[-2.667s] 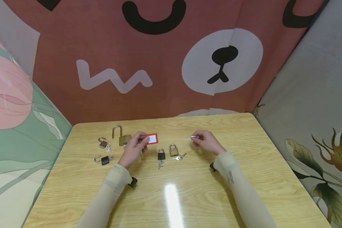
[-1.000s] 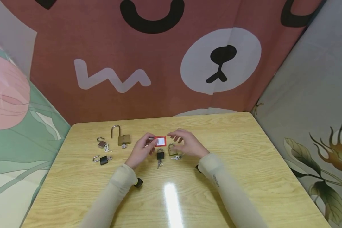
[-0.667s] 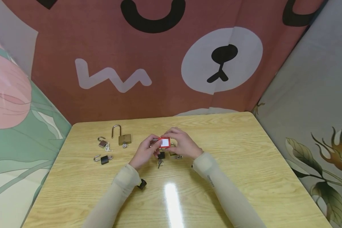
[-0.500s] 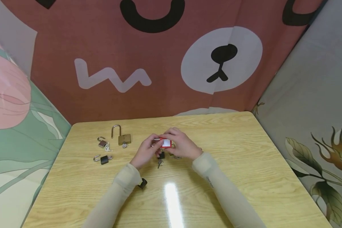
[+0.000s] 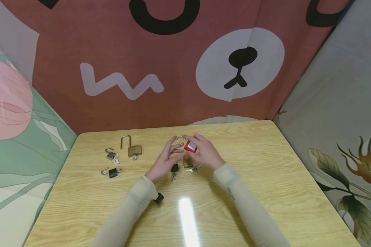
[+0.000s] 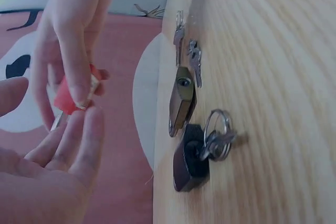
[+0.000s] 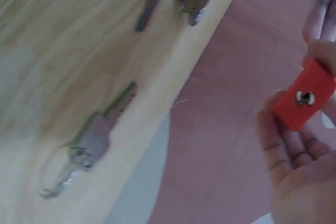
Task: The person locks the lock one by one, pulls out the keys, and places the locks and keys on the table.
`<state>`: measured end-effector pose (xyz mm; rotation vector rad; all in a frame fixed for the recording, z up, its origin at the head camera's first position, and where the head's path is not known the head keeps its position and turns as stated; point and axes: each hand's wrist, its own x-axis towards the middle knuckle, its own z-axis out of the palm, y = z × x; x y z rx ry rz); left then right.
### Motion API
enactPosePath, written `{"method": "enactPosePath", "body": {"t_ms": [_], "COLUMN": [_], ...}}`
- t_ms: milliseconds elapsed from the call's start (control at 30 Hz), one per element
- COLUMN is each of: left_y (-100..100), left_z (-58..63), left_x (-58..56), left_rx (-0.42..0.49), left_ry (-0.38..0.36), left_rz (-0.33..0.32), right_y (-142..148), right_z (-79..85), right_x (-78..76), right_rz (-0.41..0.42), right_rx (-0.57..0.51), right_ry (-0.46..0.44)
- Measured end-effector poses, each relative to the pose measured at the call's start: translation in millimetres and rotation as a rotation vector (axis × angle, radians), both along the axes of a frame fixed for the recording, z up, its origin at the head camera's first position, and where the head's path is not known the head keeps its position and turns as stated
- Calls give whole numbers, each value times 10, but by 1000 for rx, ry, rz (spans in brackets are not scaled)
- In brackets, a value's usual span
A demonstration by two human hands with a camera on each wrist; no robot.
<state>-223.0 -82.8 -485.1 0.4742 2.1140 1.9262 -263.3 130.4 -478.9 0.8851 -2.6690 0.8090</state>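
My right hand [image 5: 208, 151] holds a red padlock [image 5: 191, 146] with a white label by its body, above the table. Its silver shackle points up and left, toward my left hand [image 5: 164, 162]. That hand's fingers are spread and relaxed, fingertips close beside the shackle. In the right wrist view the keyhole end of the red padlock [image 7: 294, 109] faces the camera. Below the hands lie a black padlock [image 5: 174, 168] with a key in it and a brass padlock [image 5: 188, 162] beside its keys [image 5: 192, 169]. Farther along, a ringed key [image 7: 94, 140] lies on the table.
At the table's left are three padlocks with raised shackles: a large brass padlock [image 5: 135, 151], a small brown padlock [image 5: 111, 155] with keys, and a black padlock [image 5: 112, 173]. Printed cloth [image 5: 179, 113] hangs behind the wooden table [image 5: 266, 192].
The right hand put its key down, came left and took hold of the red padlock. The left hand let go of it. The padlock has moved right and up and turned, shackle upward.
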Motion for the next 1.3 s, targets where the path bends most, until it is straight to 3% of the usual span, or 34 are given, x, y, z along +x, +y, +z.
{"method": "enactPosePath", "body": {"t_ms": [167,300,500,667,867,1100,1300], "left_y": [90,158,175,158,190,286,420], "left_z": [-11,-33,-71,-75,-108,-170,-148], "left_x": [12,17,9,2,4,-31,-87], "left_rx": [-172,-215,-263,-303,-349,-483,-561], "left_ry": [40,93,156,188,224,302,284], "left_rz": [-86,-140,-140,-134,-148,-137,-156], "right_y": [78,137,217,272,289,300,304], "right_z": [-85,-110,-110,-143,-171,-205,-272], "right_x": [-53,-90,-110,-126,-147,-165,-183], "right_rz": [-112,-217,-336,-398,-449,-446,-439], "right_rx": [26,33,42,89,117,103,128], "right_ry": [-93,-141,-235,-247,-268,-317,-342]}}
